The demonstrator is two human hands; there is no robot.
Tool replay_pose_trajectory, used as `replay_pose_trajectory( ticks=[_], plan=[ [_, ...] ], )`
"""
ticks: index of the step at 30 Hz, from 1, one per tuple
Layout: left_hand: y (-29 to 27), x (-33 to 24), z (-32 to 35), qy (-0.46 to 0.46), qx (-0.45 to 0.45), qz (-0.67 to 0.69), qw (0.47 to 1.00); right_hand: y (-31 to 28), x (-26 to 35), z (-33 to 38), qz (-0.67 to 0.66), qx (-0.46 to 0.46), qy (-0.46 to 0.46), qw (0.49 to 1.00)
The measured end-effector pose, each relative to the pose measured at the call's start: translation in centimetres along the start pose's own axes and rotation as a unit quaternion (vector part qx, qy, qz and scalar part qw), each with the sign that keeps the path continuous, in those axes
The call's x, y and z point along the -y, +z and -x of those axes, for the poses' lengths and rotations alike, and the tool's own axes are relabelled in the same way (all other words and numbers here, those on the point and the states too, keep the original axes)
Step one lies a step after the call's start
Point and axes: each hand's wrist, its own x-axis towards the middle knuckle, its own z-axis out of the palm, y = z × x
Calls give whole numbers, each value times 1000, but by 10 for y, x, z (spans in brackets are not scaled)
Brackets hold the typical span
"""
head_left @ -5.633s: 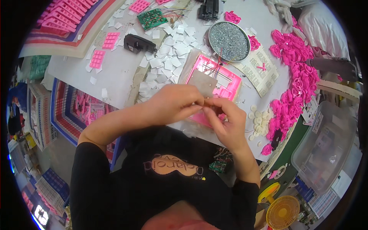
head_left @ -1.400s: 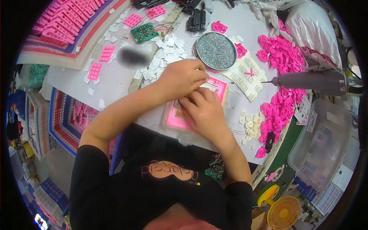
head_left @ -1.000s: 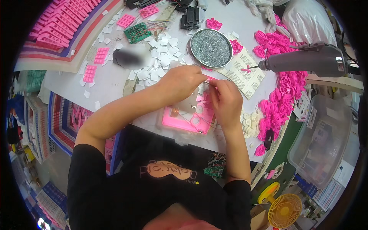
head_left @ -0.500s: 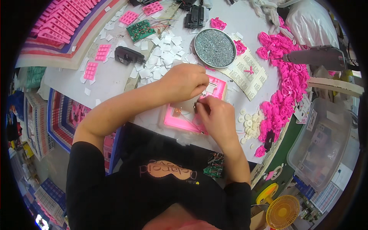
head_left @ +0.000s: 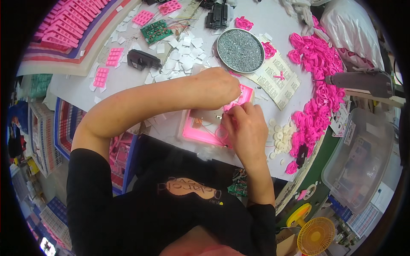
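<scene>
Cluttered white worktable (head_left: pixel 273 17): left hand (head_left: pixel 215 87) pins the open pink casing (head_left: pixel 200 132) flat while right hand (head_left: pixel 245 128) pinches narrowly at its inner plate, screw tin (head_left: pixel 240 50) just beyond.

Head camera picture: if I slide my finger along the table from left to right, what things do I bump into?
Small pink keypad pieces → black plastic block → left hand → pink housing with the right hand on it → white round buttons → pile of pink parts → clear plastic bin.
</scene>
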Motion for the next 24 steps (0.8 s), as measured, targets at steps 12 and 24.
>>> replay_pose_trajectory(
  ticks=[12, 24],
  plan=[
    [-18, -19, -17, -22, 157, -14, 987, 1, -4, 0, 11, 53, -8, 999],
    [-25, 5, -30, -130, 141, 91, 977, 28, -31, -15, -117, -132, -75, 981]
  ],
)
